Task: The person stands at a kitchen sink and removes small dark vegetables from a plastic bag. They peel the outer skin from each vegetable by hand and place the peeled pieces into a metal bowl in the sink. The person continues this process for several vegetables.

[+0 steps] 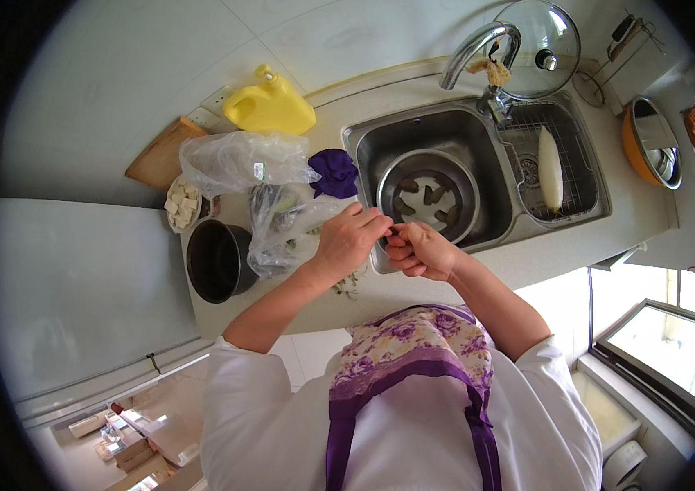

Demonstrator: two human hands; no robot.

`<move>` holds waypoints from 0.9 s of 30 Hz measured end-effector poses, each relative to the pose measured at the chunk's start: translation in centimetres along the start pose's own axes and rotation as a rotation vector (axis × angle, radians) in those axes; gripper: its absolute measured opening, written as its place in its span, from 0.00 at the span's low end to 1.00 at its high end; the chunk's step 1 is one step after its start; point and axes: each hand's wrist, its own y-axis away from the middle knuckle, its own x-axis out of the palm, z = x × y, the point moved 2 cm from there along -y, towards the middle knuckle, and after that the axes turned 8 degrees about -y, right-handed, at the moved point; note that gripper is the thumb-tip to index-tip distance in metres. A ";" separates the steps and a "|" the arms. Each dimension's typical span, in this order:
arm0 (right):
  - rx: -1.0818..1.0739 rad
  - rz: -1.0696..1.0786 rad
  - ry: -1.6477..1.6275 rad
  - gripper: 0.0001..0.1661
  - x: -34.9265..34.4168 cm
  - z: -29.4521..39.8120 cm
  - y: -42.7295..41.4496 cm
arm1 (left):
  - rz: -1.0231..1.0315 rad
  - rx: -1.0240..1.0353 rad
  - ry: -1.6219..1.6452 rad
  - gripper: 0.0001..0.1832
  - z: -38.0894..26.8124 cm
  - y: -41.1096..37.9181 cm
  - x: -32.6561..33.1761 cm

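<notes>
My left hand [350,240] and my right hand [424,250] meet above the near left edge of the sink. Between their fingertips they pinch a small dark piece [392,231], mostly hidden by the fingers. Just beyond, a round stainless-steel basin [474,199] sits in the left sink bowl [439,129]. Several stubby, dark brownish pieces of food [436,195] lie apart on its bottom. Bits of green trimmings [345,286] are scattered on the counter below my left wrist.
A white radish [549,169] lies on a wire rack in the right sink bowl, beside the faucet [476,46]. Leftward are clear plastic bags [237,159], a purple cloth [334,173], a black pot [215,261], cubed white food [182,204] and a yellow jug [271,107].
</notes>
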 end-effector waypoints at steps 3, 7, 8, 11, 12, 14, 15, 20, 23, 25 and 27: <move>0.004 -0.025 -0.006 0.14 -0.3 -0.3 -0.3 | -0.085 -0.095 0.112 0.07 -0.5 0.1 1.2; 0.009 -0.026 -0.051 0.11 0.3 0.0 -0.3 | -0.125 -0.163 0.225 0.06 -0.4 -0.8 0.8; -0.012 -0.003 -0.084 0.11 0.5 0.6 0.1 | -0.141 -0.240 0.311 0.03 -0.3 -1.1 0.6; 0.006 -0.034 -0.013 0.12 0.4 2.0 0.4 | -0.109 -0.313 0.414 0.03 -0.3 -1.5 1.0; 0.033 -0.052 0.000 0.12 0.6 2.4 0.7 | -0.098 -0.315 0.409 0.03 -0.3 -1.4 1.0; -0.010 -0.044 0.102 0.15 0.6 2.5 0.8 | -0.112 -0.286 0.394 0.04 -0.1 -1.6 0.7; -0.055 -0.031 0.141 0.16 0.5 2.5 0.8 | -0.121 -0.275 0.384 0.04 0.1 -1.7 0.5; -0.111 -0.154 0.614 0.20 -1.9 1.7 0.4 | -0.283 -0.747 0.932 0.11 2.7 -1.4 0.9; -0.364 -0.449 1.412 0.17 -10.4 -0.4 -1.0 | -0.347 -0.894 1.214 0.15 4.3 -1.3 0.6; -0.247 -0.400 1.425 0.15 -10.8 0.3 -0.1 | -0.374 -0.902 1.259 0.15 4.4 -1.3 0.6; -0.220 -0.388 1.364 0.15 -9.9 0.8 0.3 | -0.247 -0.919 1.294 0.15 4.2 -1.2 0.3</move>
